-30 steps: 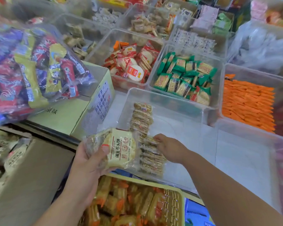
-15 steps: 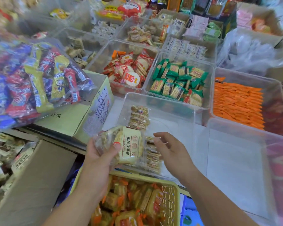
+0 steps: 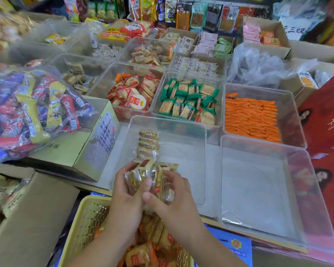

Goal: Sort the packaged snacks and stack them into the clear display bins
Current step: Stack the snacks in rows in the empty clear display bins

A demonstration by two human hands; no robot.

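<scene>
My left hand (image 3: 126, 197) and my right hand (image 3: 174, 197) meet over the near edge of a clear bin (image 3: 181, 135), both gripping a bunch of clear-wrapped biscuit packs (image 3: 147, 178). My left thumb lies across the front of the bunch; my right thumb presses it from below. Inside that bin a row of the same biscuit packs (image 3: 148, 143) stands on edge along the left side. Below my wrists a yellow basket (image 3: 85, 224) holds several orange-and-clear snack packs (image 3: 141, 255).
An empty clear bin (image 3: 258, 189) sits to the right. Behind are bins of orange packs (image 3: 251, 116), green packs (image 3: 187, 101) and red-white packs (image 3: 135, 93). A cardboard box (image 3: 69, 149) under a big bag of mixed snacks (image 3: 33, 106) stands left. A red box (image 3: 324, 135) lies right.
My right hand left the row in the bin and came back to the bunch in my left hand. Both hands drew closer to me; the view tilted up.
</scene>
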